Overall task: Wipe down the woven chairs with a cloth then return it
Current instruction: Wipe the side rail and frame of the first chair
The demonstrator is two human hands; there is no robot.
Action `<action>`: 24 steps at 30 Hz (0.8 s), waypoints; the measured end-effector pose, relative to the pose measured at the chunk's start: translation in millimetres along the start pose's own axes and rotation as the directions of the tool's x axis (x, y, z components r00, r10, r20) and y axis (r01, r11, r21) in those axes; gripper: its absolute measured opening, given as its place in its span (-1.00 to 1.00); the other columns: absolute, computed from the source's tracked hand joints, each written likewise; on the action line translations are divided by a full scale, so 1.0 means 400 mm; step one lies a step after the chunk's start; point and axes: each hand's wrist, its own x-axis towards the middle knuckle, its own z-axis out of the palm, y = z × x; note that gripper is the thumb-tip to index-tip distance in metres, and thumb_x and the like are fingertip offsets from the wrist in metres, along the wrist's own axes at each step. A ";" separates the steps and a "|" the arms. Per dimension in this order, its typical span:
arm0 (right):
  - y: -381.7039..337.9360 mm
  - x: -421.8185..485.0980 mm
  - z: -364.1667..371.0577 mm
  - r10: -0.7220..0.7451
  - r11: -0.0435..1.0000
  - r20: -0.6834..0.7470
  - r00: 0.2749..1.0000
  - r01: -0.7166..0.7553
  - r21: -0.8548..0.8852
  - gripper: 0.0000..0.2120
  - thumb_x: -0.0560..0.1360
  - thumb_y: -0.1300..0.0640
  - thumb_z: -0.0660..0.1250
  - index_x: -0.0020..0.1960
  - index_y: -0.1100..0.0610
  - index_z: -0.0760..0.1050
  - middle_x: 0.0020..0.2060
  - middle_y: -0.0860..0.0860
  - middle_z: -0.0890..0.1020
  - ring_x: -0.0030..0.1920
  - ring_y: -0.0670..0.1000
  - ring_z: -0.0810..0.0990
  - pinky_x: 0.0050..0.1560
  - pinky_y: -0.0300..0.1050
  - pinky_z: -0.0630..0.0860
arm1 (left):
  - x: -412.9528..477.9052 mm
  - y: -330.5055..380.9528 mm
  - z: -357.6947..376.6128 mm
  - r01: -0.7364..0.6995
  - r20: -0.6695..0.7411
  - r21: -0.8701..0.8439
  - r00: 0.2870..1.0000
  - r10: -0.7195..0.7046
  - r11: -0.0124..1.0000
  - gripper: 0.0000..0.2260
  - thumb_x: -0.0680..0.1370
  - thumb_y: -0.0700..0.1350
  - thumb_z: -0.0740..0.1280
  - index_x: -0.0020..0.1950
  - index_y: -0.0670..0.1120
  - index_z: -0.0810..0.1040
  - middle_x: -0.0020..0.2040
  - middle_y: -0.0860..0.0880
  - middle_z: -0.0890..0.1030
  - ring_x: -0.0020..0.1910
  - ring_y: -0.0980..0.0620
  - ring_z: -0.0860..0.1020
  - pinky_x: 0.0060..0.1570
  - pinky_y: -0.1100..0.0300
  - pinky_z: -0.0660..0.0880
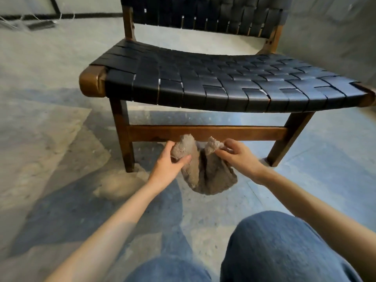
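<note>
Hanging in the air, a grey-brown cloth (205, 176) is being held up by both hands just in front of the low wooden crossbar (244, 132) of the woven chair (203, 78); whether it is touching the bar cannot be told. One upper corner is being gripped by the left hand (168, 159), with thumb and fingers curled around the bunch. The other corner is being pinched by the right hand (240, 155) between thumb and fingertips. The middle of the cloth is sagging above the concrete floor (50, 139), and a knee in blue jeans (274, 241) is being seen below
</note>
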 end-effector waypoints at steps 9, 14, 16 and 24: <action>-0.054 0.046 0.128 -0.086 0.970 -0.093 0.992 0.063 -0.234 -0.68 0.57 0.15 0.30 0.31 0.13 0.46 0.22 0.10 0.55 0.18 0.11 0.52 0.14 -0.02 0.49 | -0.071 -0.129 -0.247 0.281 -0.526 0.095 0.829 -0.191 0.955 -0.57 0.54 -0.07 0.35 0.34 -0.19 0.36 0.33 -0.21 0.36 0.34 -0.21 0.32 0.25 -0.02 0.32; -0.110 0.090 0.215 -0.134 0.991 -0.063 0.989 0.133 -0.007 -0.75 0.59 0.24 0.25 0.25 0.12 0.45 -0.02 0.08 0.62 -0.30 -0.06 0.58 -0.39 -0.25 0.49 | -0.080 -0.158 -0.332 0.291 -0.684 0.068 0.710 -0.168 0.954 -0.69 0.51 -0.13 0.38 0.17 -0.22 0.43 0.27 -0.26 0.31 0.28 -0.23 0.29 0.22 0.04 0.29; -0.136 0.116 0.247 -0.124 0.980 -0.060 0.990 0.132 0.149 -0.78 0.60 0.24 0.23 0.24 0.14 0.44 -0.16 0.06 0.65 -0.36 -0.06 0.64 -0.45 -0.27 0.50 | -0.072 -0.153 -0.358 0.301 -0.729 0.019 0.657 -0.193 0.954 -0.63 0.53 -0.10 0.35 0.28 -0.21 0.38 0.32 -0.29 0.22 0.32 -0.20 0.22 0.26 0.13 0.22; -0.236 0.261 0.337 -0.071 0.862 -0.112 0.991 0.117 0.493 -0.86 0.55 0.02 0.33 0.09 -0.01 0.47 0.06 -0.03 0.61 0.05 -0.01 0.61 0.14 -0.05 0.52 | 0.063 -0.104 -0.424 0.073 -0.735 -0.370 0.586 -0.340 0.926 -0.45 0.58 0.00 0.29 0.50 -0.02 0.13 0.43 -0.07 0.33 0.30 -0.14 0.42 0.22 0.00 0.46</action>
